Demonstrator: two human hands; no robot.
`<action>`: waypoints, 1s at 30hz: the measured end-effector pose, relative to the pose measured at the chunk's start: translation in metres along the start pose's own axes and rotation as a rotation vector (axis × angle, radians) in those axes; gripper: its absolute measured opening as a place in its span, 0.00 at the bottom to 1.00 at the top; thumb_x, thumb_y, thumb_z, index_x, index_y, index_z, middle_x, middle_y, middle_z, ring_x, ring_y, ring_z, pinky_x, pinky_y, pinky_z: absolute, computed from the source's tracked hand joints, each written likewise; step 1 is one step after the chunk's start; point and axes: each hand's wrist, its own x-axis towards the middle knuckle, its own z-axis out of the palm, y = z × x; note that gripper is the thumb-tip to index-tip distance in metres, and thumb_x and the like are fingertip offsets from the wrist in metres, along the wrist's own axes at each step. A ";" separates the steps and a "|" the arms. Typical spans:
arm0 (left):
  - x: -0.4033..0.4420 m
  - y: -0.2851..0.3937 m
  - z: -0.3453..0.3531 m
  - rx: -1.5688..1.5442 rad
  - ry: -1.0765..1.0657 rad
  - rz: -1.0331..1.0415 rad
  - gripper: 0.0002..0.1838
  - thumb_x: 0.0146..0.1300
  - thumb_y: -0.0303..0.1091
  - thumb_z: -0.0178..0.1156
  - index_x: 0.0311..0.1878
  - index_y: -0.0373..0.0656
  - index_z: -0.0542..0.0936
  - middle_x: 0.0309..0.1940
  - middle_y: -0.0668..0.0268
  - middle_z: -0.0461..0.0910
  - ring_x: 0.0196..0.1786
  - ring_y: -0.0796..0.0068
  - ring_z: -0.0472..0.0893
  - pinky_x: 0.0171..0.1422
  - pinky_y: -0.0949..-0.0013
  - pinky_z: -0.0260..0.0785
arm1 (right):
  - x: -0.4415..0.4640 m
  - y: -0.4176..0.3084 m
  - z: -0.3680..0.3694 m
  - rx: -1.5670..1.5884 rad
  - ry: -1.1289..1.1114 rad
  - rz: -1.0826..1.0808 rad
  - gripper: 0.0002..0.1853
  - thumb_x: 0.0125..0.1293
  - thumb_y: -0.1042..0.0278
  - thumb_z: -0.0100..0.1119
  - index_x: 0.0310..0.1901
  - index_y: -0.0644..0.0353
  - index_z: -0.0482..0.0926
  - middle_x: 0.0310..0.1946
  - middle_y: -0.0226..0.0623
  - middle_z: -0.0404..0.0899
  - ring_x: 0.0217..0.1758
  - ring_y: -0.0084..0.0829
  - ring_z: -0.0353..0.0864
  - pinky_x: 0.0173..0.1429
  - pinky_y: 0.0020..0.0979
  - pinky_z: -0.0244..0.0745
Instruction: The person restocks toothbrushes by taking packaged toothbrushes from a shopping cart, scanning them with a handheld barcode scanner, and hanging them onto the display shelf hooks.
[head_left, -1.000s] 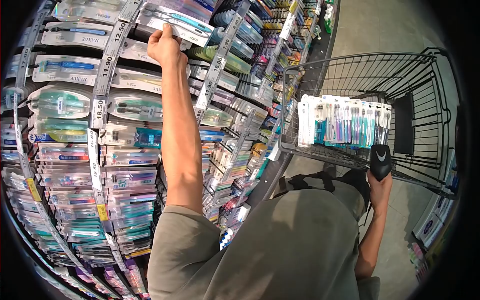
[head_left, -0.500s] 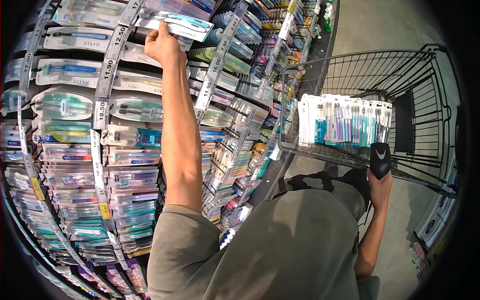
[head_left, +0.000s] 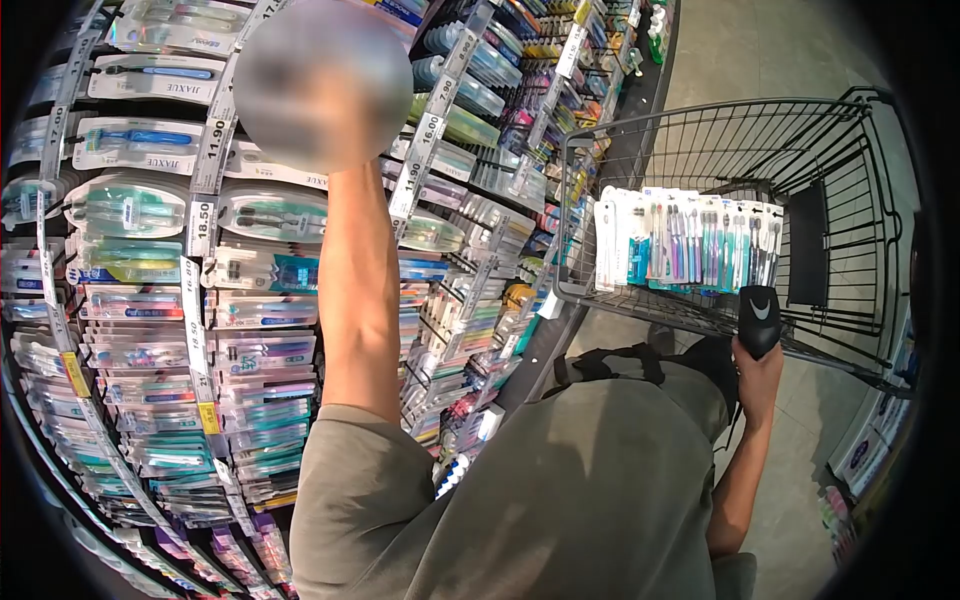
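My left arm reaches up to the shelf wall of packaged toothbrushes. A round blurred patch covers my left hand, so its fingers and anything in them cannot be made out. Below and beside it hang toothbrush packs marked JIAXUE. Low on the right, my right hand is closed around the grip of a black handheld barcode scanner. The scanner is just in front of the cart's near edge. Several toothbrush packs lie in an overlapping row in the cart, beyond the scanner.
A black wire shopping cart stands to my right on the tiled floor. Price strips run along the shelf between rows of hanging packs. Boxed goods stand at the lower right edge.
The blurred patch now hides my left hand, which was pinching a toothbrush pack at the shelf before. The left forearm has shifted very slightly; my right hand, scanner and cart look unchanged.
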 end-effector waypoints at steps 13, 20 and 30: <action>-0.036 -0.002 -0.004 0.303 0.160 0.030 0.13 0.64 0.25 0.62 0.49 0.30 0.74 0.44 0.54 0.79 0.44 0.65 0.80 0.49 0.65 0.74 | 0.007 0.007 -0.029 -0.086 0.079 0.010 0.14 0.64 0.72 0.66 0.50 0.67 0.78 0.40 0.32 0.80 0.42 0.22 0.74 0.50 0.27 0.70; -0.053 -0.021 -0.012 0.310 -0.046 0.264 0.10 0.67 0.25 0.60 0.48 0.32 0.74 0.42 0.59 0.76 0.40 0.70 0.76 0.46 0.67 0.71 | 0.007 0.005 -0.044 -0.029 0.068 0.024 0.11 0.64 0.73 0.65 0.45 0.65 0.76 0.34 0.27 0.76 0.35 0.20 0.71 0.41 0.25 0.68; -0.031 0.034 -0.006 0.614 0.039 0.503 0.20 0.66 0.35 0.61 0.59 0.40 0.79 0.56 0.46 0.68 0.48 0.54 0.76 0.51 0.59 0.70 | 0.011 -0.007 -0.042 -0.059 0.044 0.052 0.08 0.65 0.72 0.64 0.41 0.62 0.75 0.28 0.25 0.73 0.27 0.17 0.68 0.31 0.24 0.64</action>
